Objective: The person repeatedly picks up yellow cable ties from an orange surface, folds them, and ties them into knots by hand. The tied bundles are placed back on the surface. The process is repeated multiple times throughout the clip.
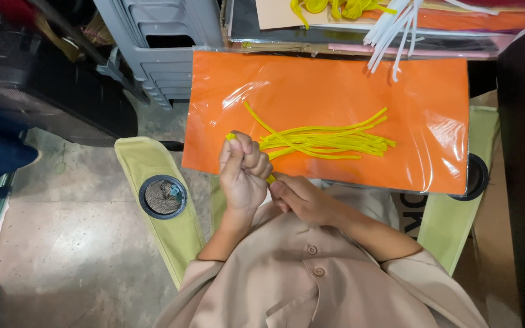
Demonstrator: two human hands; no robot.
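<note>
Left hand (243, 173): fist clamped on yellow pipe cleaner (270, 178) | right hand (302, 197): fingertips pinching its lower end | handling: judged light, bendable, fuzzy; hold near ends | loose pile (323, 141) on orange sheet (335, 85)

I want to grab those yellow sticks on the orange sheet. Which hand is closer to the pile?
Left. The left hand is fisted around one yellow stick right at the pile of yellow sticks on the orange sheet. The right hand sits lower, nearer the body.

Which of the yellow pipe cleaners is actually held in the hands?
The single yellow pipe cleaner gripped by the left hand and right hand; the other pipe cleaners lie loose on the orange sheet.
</note>
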